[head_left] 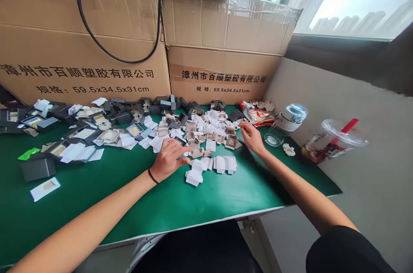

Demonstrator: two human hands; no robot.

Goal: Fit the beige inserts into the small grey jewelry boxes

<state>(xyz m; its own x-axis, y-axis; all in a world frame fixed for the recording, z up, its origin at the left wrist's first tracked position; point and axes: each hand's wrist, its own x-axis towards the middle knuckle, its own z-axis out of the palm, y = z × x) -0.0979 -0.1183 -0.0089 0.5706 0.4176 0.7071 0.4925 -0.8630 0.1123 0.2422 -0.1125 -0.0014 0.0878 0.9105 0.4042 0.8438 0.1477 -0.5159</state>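
Observation:
My left hand (169,159) is over the near edge of a heap of small folded paper-card pieces (211,124). Its fingers stretch to the right, with the thumb apart from them, and I see nothing held. A small dark box part (180,140) shows just beyond its knuckles. At the heap's right edge is my right hand (254,139), fingers apart and holding nothing, close to an opened grey-brown card piece (231,141). Between the hands and nearer to me, several white card pieces (225,164) lie on the green tabletop (226,197).
Black small boxes (116,111) and white slips are strewn across the left and back. A capped clear bottle (285,124), crumpled tissue (288,149) and a lidded cup with red straw (335,139) stand at right. Large cartons (222,58) wall the back; a black cable (112,56) hangs there.

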